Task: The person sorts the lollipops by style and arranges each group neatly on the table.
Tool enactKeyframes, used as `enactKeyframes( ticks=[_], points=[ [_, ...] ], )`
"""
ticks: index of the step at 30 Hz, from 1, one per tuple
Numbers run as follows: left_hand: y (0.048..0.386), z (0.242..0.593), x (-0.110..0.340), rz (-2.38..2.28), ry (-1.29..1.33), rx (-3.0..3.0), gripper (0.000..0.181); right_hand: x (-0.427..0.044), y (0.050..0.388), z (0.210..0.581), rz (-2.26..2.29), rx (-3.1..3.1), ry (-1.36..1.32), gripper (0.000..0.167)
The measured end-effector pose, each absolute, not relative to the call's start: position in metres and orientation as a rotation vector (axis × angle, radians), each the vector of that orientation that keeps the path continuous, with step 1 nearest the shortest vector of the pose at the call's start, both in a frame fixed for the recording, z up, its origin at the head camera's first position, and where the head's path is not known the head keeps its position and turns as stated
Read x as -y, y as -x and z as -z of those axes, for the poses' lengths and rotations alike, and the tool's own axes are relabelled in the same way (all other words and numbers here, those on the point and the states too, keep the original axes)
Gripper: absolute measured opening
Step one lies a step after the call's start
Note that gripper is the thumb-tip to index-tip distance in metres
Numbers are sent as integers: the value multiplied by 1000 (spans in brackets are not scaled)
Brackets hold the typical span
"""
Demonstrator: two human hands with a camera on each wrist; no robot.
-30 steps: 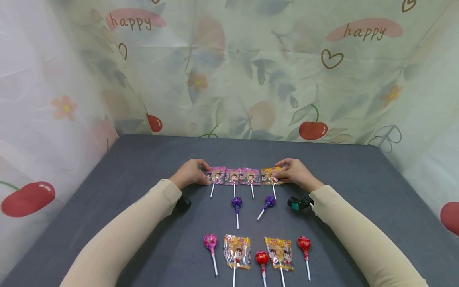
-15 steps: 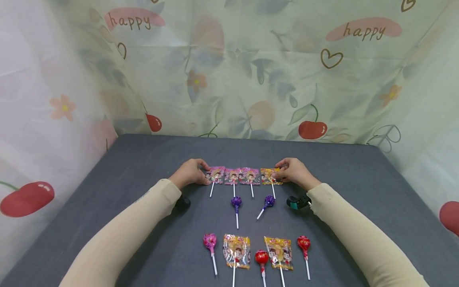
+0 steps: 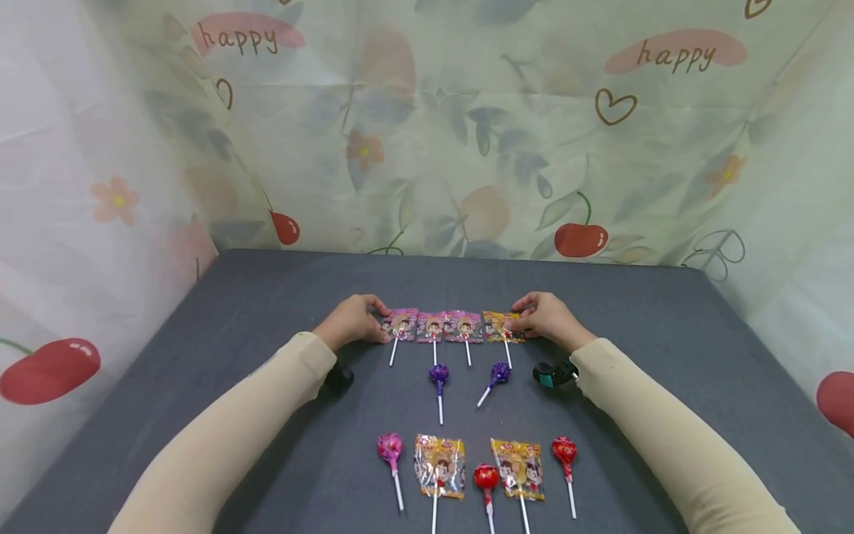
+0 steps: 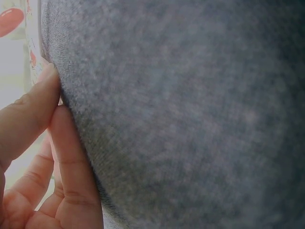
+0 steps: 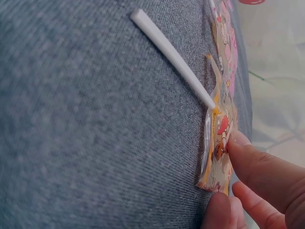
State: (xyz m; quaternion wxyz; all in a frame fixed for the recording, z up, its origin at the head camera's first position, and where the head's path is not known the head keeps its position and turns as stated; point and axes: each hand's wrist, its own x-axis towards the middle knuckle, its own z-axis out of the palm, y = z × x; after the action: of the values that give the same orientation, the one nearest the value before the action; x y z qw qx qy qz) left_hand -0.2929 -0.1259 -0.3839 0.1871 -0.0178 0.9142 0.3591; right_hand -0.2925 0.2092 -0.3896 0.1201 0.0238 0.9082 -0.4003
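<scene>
Shows no real shift over the last second. Grips leftmost pink packet [image 3: 402, 323] by its outer edge with left hand [image 3: 351, 320]; pinches orange packet [image 3: 497, 324] with right hand [image 3: 551, 321], at opposite ends of one row [image 3: 463, 326] on grey table [image 3: 614, 311]. Suggests steadying, not lifting.

2 cream sleeves [image 3: 233, 437], 1 black right wrist strap [image 3: 565, 371] with teal patch [image 3: 545, 380].

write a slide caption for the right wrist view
Right hand holding a yellow-edged wrapped lollipop, its white stick angled over grey cloth.
</scene>
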Motion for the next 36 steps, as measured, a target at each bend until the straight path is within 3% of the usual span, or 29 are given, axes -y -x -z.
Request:
enactKeyframes(
  ticks=[23, 36],
  points=[
    [291, 382, 126, -1010, 11, -2585, 42, -211, 288, 382, 1272, -2550, -31, 45],
    [289, 381, 128, -1041, -1, -2577, 42, -222, 239, 316, 1571, -2504, 304, 48]
  ],
)
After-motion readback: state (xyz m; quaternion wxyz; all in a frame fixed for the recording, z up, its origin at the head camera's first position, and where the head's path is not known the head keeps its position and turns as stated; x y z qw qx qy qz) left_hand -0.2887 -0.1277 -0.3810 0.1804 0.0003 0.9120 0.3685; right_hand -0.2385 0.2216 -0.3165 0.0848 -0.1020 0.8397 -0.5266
